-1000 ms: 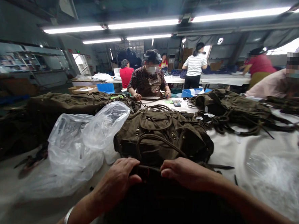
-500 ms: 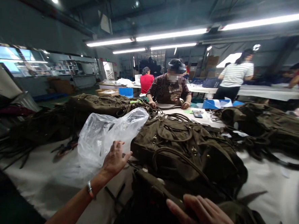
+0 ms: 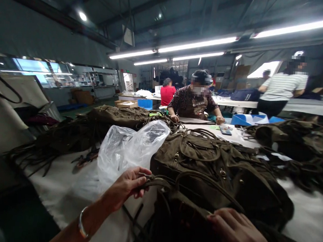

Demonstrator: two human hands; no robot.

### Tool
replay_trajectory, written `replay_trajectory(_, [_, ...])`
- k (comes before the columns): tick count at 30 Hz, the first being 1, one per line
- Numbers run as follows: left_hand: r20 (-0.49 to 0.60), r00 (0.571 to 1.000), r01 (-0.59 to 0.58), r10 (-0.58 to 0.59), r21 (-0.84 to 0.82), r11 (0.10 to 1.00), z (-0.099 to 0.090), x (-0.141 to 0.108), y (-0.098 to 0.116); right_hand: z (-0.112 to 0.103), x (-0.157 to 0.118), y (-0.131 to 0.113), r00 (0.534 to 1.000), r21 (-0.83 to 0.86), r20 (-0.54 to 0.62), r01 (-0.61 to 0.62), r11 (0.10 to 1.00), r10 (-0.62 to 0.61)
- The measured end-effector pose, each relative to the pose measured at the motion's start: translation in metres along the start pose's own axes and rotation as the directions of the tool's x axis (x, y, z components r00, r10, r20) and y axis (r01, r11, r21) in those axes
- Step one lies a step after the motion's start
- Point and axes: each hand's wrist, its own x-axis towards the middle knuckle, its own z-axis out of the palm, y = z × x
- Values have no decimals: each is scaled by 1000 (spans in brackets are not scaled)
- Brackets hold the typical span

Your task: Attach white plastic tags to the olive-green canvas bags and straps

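My left hand [image 3: 130, 185] is closed around a thin dark strap [image 3: 159, 181] that runs to the near olive-brown bag. That near bag [image 3: 178, 224] lies at the bottom, dark and partly out of view. My right hand [image 3: 238, 229] has its fingers curled on the upper edge of the same bag, pinching the fabric. Just beyond, a larger olive canvas bag [image 3: 192, 155] with brown handles and buckles lies on the table. A clear plastic bag [image 3: 129, 148] sits crumpled behind my left hand.
More olive bags [image 3: 118, 116] are piled at the left, others [image 3: 294, 136] at the right. A tangle of straps [image 3: 86, 158] lies on the pale table [image 3: 56, 187]. Across it, a co-worker [image 3: 197, 97] handles a dark strip near a phone [image 3: 225, 130].
My left hand has gone from open fingers in the air to a grip on the strap, which is now raised. My right hand's fingers have drawn in on the bag's edge. The view has turned left.
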Motion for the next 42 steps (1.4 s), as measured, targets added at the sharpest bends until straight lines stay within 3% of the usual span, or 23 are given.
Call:
replay_trajectory(3, [55,996,-66,73,-109,992,25,-20,15,-6,38,-22,999,63,7,-47,997,47])
replay_trajectory(5, [82,991,-101,109,-93,990,39,-31,23,-12,66,-44,997,211,26,-79,974,75])
replay_trajectory(9, [71,982,-172,174,-29,985,55,-50,29,-22,98,-79,959,464,178,-281,840,222])
replay_trajectory(11, [37,982,-187,188,-11,982,60,-59,28,-25,99,-88,941,497,212,-336,800,263])
replay_trajectory(15, [9,979,-205,206,-27,978,70,-74,26,-33,88,-93,927,508,166,-372,777,336])
replay_trajectory(17, [2,974,-226,226,-16,974,74,-78,24,-39,84,-93,887,529,207,-457,715,413])
replay_trajectory(20, [75,948,-314,310,38,949,76,-79,15,-51,82,-92,835,559,336,-549,622,435])
replay_trajectory(24, [204,882,-451,424,109,886,79,-81,-2,-63,77,-91,868,576,356,-496,650,346])
replay_trajectory(30, [256,819,-568,513,235,789,90,-83,-21,-52,69,-98,819,637,409,-572,517,403])
replay_trajectory(33, [274,843,-531,462,292,796,92,-82,-30,-41,63,-101,804,657,386,-583,477,451])
replay_trajectory(38, [221,923,-364,315,238,900,98,-83,-36,-28,44,-104,802,651,275,-561,511,530])
replay_trajectory(40, [209,939,-308,272,166,937,102,-81,-38,-25,38,-104,838,612,153,-497,615,524])
replay_trajectory(42, [209,949,-258,237,78,963,107,-79,-38,-22,34,-104,901,494,-30,-362,791,432])
